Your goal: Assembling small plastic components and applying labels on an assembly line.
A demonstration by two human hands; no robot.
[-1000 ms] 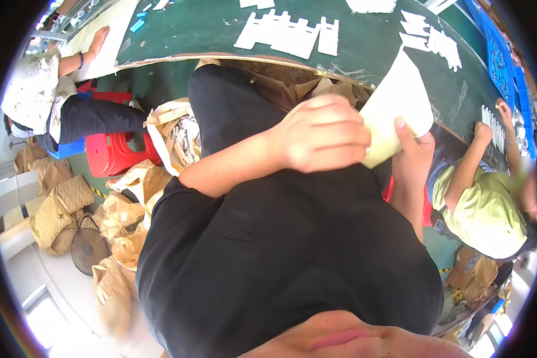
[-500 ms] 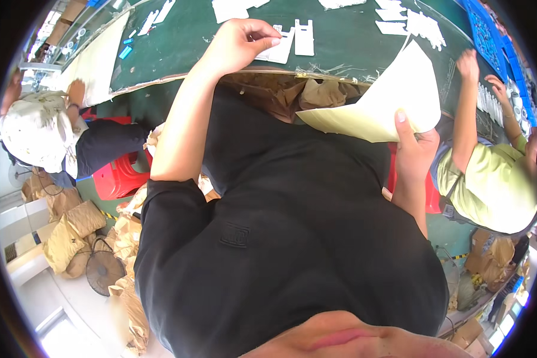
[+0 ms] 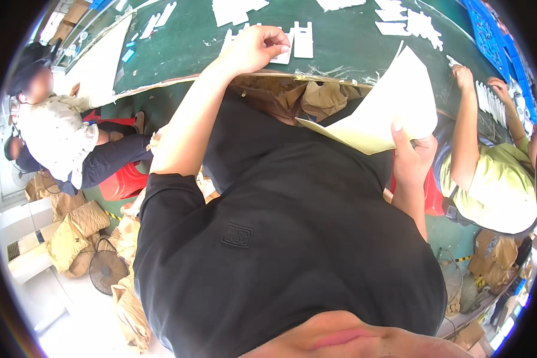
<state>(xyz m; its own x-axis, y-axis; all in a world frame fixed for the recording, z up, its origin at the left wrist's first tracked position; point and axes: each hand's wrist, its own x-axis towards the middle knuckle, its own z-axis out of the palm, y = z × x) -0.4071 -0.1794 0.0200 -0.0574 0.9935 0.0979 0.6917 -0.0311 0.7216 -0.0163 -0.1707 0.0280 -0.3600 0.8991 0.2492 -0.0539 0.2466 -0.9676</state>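
the white flat parts (image 3: 304,50) lie on the green table (image 3: 343,51), near its front edge; the right one of this group has its long axis running away from that edge. the left hand (image 3: 250,51) is the nearer one, over these parts, its thumb and index finger curled close together (whether they pinch a part, i cannot tell). the right hand (image 3: 414,156), behind and to the right of the parts, is closed on the lower right side of a pale yellow sheet (image 3: 391,110).

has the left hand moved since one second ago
Yes: the left hand has moved forward and left, from the paper across the near edge of the table to the white pieces.
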